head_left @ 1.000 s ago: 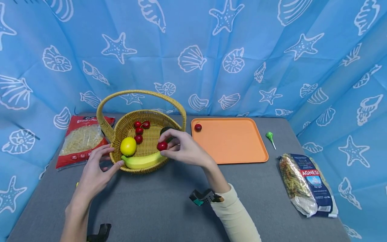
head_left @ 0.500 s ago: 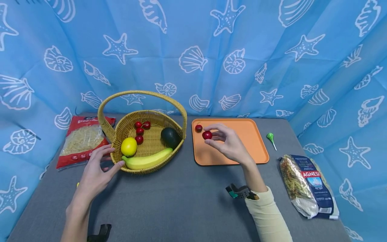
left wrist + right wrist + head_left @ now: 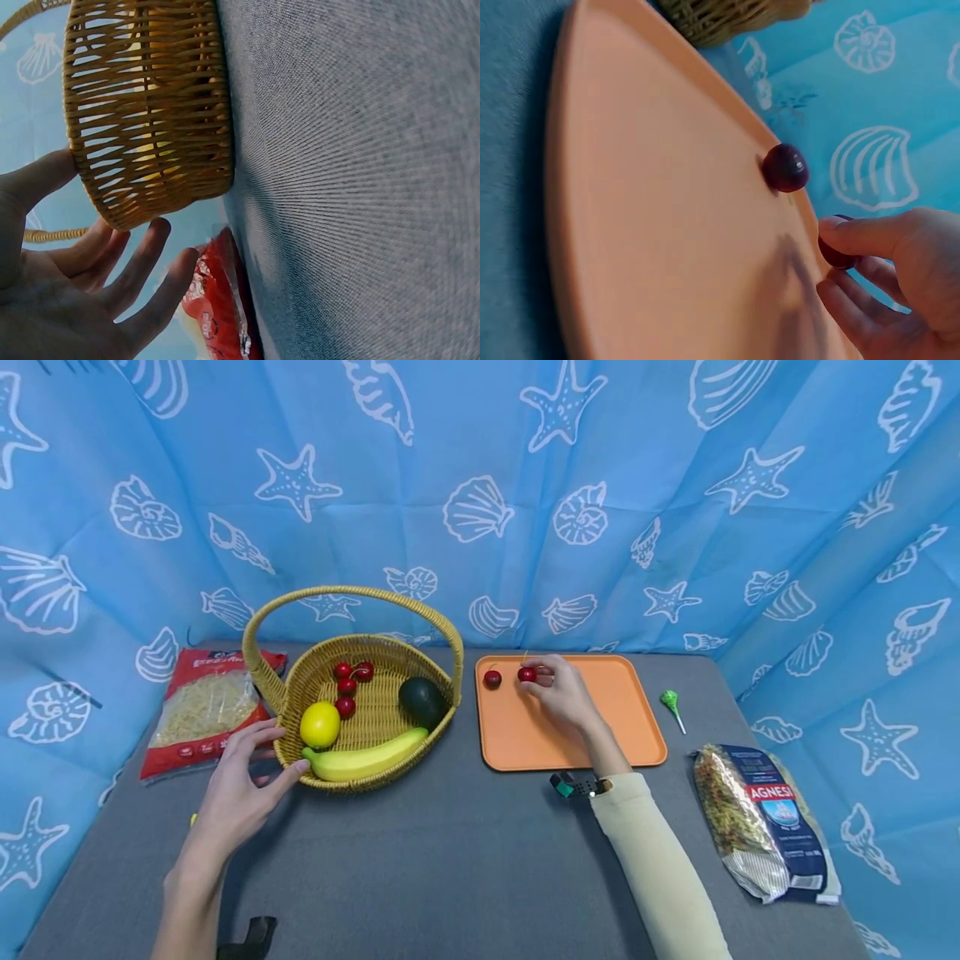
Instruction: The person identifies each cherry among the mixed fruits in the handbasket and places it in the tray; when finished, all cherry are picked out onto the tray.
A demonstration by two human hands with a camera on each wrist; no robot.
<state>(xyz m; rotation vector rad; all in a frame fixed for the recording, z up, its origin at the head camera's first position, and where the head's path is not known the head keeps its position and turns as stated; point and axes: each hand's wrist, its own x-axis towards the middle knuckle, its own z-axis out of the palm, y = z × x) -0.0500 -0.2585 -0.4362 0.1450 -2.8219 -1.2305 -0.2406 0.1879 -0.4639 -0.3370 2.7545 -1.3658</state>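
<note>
**Two cherries meet on the orange tray**

We steady the wicker basket with our left hand, fingers loose against its wall. Farther off, our right hand pinches a cherry low over the orange tray; we'd best release gently beside the other cherry. Nothing blocks us; the lollipop lies beyond.

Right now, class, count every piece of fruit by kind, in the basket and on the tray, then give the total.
Cherries: 6 (4 in the basket, 2 at the tray)
Lemon: 1
Banana: 1
Avocado: 1
Total: 9
</note>
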